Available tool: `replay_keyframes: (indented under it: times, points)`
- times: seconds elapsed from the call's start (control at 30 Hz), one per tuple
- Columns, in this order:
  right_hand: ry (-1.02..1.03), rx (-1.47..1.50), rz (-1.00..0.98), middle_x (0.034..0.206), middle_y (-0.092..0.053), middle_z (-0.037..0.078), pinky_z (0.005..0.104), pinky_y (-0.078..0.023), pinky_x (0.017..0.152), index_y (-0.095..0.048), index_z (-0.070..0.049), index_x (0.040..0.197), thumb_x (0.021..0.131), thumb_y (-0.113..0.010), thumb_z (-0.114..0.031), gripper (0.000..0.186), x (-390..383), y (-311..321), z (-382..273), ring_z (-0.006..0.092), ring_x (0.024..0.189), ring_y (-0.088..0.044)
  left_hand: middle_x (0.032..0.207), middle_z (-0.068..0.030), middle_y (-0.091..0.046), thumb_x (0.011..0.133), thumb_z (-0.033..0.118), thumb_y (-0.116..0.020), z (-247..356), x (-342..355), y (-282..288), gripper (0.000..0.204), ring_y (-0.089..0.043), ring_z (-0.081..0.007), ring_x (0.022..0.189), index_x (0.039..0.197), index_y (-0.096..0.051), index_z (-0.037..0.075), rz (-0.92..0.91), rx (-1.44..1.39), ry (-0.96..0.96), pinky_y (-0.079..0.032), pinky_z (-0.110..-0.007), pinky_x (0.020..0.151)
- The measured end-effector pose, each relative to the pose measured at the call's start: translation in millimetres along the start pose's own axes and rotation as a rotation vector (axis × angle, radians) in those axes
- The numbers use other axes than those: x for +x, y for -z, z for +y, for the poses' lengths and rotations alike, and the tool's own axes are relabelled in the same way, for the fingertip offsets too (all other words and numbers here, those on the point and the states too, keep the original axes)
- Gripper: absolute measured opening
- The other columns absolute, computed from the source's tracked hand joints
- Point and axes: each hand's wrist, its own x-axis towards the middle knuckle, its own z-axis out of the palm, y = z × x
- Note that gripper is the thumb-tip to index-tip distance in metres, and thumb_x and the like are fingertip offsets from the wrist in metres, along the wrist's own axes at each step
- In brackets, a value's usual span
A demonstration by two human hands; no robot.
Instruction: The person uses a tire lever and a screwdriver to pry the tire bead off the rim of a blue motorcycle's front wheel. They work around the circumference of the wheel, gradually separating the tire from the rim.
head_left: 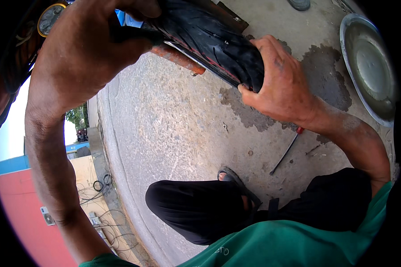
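A black motorcycle tire (214, 42) with a grooved tread stretches across the upper middle, fitted on a wheel whose metal rim edge shows along its lower side. My left hand (107, 44) grips the tire's far left part, thumb below and fingers above; some fingertips are cut off by the picture's top. Around the tire's near right part my right hand (283, 82) is closed, its thumb pressed against the sidewall edge. Just under the tire, an orange-red, worn metal bar (178, 60) sticks out. The rest of the wheel is hidden.
A red-handled screwdriver (286, 151) lies on the concrete below my right wrist. At the right stands a round metal basin (345, 53) beside a dark wet patch (327, 75). My sandaled foot (231, 175) rests near my bent knee. Motorbike parts (24, 38) fill the upper left.
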Motion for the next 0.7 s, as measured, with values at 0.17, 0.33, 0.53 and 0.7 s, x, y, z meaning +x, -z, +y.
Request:
replay_keyframes:
  times: [0.17, 0.33, 0.53, 0.7]
  points:
    - [0.000, 0.009, 0.014, 0.110, -0.059, 0.020, 0.0466, -0.055, 0.085, -0.051, 0.001, 0.126, 0.071, -0.085, -0.013, 0.066, 4.1, 2.5, -1.6, 0.0379, 0.101, -0.067, 0.115, -0.0082, -0.072, 0.086, 0.020, -0.085, -6.6, -11.3, -36.9, 0.030, -0.071, -0.0258, 0.108, 0.112, -0.075, 0.010, 0.246, -0.351, 0.144, -0.057, -0.044, 0.098]
    - [0.011, -0.063, 0.009, 0.110, -0.058, 0.019, 0.0447, -0.057, 0.086, -0.052, 0.003, 0.123, 0.071, -0.086, -0.017, 0.065, 5.9, 2.3, -4.3, 0.0363, 0.099, -0.068, 0.109, -0.0083, -0.074, 0.088, 0.031, -0.085, -13.8, -14.9, -78.9, 0.029, -0.072, -0.0247, 0.104, 0.109, -0.077, 0.012, 0.420, -0.397, 0.054, -0.058, -0.047, 0.097]
    - [0.016, -0.048, 0.010, 0.109, -0.058, 0.019, 0.0459, -0.056, 0.085, -0.052, 0.003, 0.121, 0.070, -0.085, -0.016, 0.064, 7.4, -0.5, -5.4, 0.0372, 0.098, -0.067, 0.101, -0.0082, -0.076, 0.091, 0.034, -0.083, -9.1, -17.3, -88.1, 0.029, -0.074, -0.0233, 0.093, 0.109, -0.078, 0.012, 0.530, -0.170, 0.029, -0.061, -0.041, 0.088]
    - [0.036, -0.054, 0.036, 0.106, -0.059, 0.019, 0.0457, -0.056, 0.083, -0.052, 0.001, 0.119, 0.070, -0.085, -0.014, 0.061, 7.5, 4.9, -3.2, 0.0380, 0.095, -0.067, 0.092, -0.0071, -0.077, 0.093, 0.027, -0.079, -6.8, -16.6, -103.6, 0.020, -0.075, -0.0207, 0.079, 0.105, -0.076, 0.011, 0.666, -0.245, 0.046, -0.060, -0.035, 0.072]
